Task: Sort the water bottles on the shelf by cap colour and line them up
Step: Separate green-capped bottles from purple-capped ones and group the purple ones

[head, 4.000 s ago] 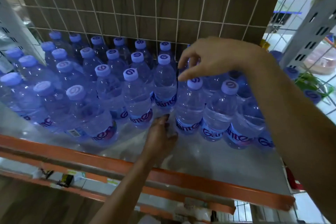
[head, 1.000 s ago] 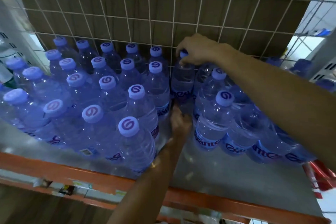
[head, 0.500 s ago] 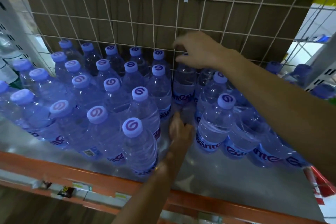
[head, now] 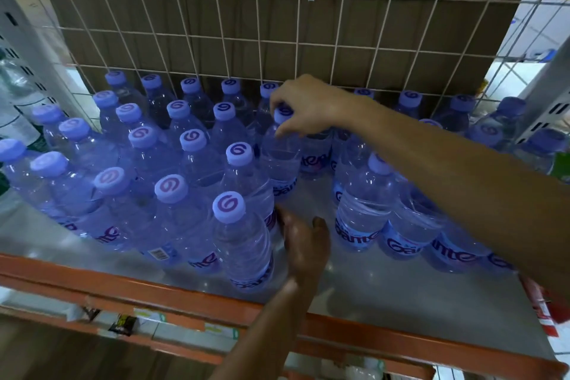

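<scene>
Several clear water bottles with lilac caps stand in rows on the steel shelf [head: 401, 296]. My right hand [head: 308, 105] reaches in from the right and pinches the cap and neck of one bottle [head: 280, 157] at the inner edge of the left group. My left hand [head: 303, 241] lies low in the gap between the two groups, fingers straight, touching the side of the front bottle [head: 243, 244]. A second group of bottles [head: 364, 210] stands to the right, partly hidden by my right forearm.
A wire grid [head: 277, 40] backed by brown cardboard closes the rear of the shelf. An orange rail [head: 185, 299] runs along the front edge. White perforated uprights [head: 30, 49] flank both sides. Bare steel lies at the front right.
My right hand has come down from the back row onto a bottle nearer the middle and taken its cap. The left hand has stayed in the gap. The view shifted slightly.
</scene>
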